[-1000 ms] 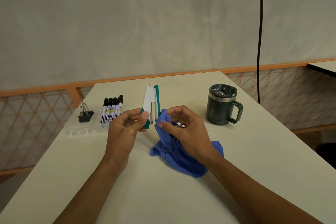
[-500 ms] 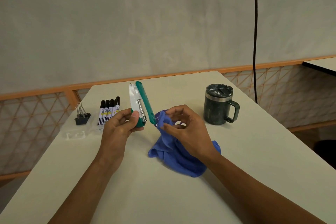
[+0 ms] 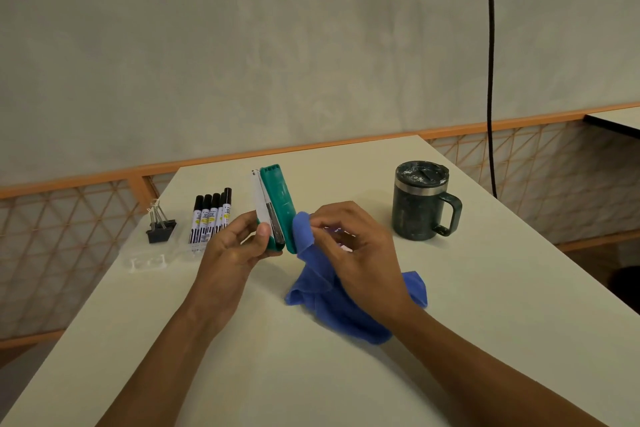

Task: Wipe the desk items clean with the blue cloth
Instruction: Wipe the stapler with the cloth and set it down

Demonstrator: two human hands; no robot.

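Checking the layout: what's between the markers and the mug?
Head view: between markers and mug stand the stapler, gripped by the left hand, and the right hand pressing the cloth against it.

A pale plaster wall (image 3: 311, 28) backs the cream table (image 3: 519, 288), an orange-railed lattice (image 3: 69, 218) and a black cable (image 3: 490, 80).

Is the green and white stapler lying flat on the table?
No, the left hand grips the green and white stapler by its lower end, holding it raised on end.
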